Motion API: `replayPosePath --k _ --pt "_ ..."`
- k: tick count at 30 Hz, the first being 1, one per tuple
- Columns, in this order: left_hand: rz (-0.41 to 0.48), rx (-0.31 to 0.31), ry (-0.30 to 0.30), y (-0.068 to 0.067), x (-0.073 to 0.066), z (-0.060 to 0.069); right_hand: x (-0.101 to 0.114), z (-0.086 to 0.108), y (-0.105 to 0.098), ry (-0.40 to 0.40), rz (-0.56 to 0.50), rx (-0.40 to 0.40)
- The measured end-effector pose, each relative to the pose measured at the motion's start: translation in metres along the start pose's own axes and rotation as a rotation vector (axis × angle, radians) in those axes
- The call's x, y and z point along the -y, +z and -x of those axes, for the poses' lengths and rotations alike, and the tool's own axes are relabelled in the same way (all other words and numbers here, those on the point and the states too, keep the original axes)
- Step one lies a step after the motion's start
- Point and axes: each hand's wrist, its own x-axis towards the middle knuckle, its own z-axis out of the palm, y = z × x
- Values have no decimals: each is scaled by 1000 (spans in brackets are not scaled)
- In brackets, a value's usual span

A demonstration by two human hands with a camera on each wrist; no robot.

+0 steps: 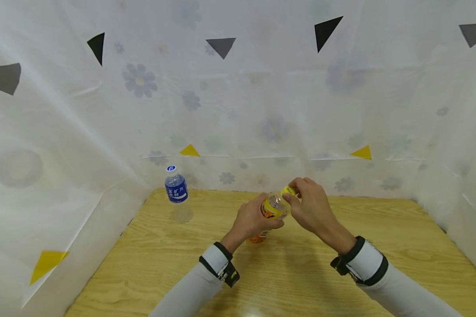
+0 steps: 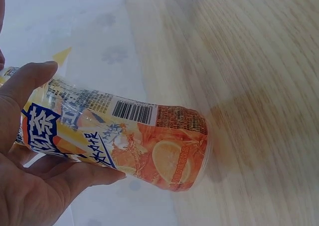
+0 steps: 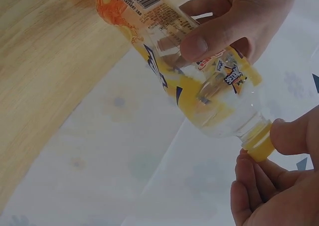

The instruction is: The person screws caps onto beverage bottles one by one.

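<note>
A clear drink bottle with an orange and yellow label (image 1: 270, 211) is held tilted above the wooden table. My left hand (image 1: 251, 220) grips it round the middle, with thumb and fingers on opposite sides of the label in the left wrist view. The yellow cap (image 3: 260, 143) sits at the bottle's neck. Between thumb and fingertips, my right hand (image 1: 312, 206) pinches that cap. No liquid shows through the clear upper part of the bottle (image 3: 234, 113). Whether the cap is tight or loose on the neck I cannot tell.
A second bottle with a blue label and white cap (image 1: 176, 192) stands upright at the table's back left. The wooden table (image 1: 381, 246) meets whitish flower-print sheeting (image 1: 262, 110) behind and at both sides. Black, grey and yellow patches mark the sheeting.
</note>
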Motion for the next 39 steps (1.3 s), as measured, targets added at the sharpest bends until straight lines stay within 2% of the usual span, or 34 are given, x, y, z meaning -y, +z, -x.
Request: replayPosePath --k 8,13,16,21,39 --pt "-9 -8 -5 0 0 0 2 2 0 21 10 43" --pt "-7 1 2 1 0 0 9 5 -5 71 78 131" --pt "-5 6 2 1 1 -1 12 6 -8 63 98 167" --pt "0 8 -6 1 0 0 13 6 -10 7 63 159" --pt "16 9 5 1 2 1 9 5 -5 -32 47 93"
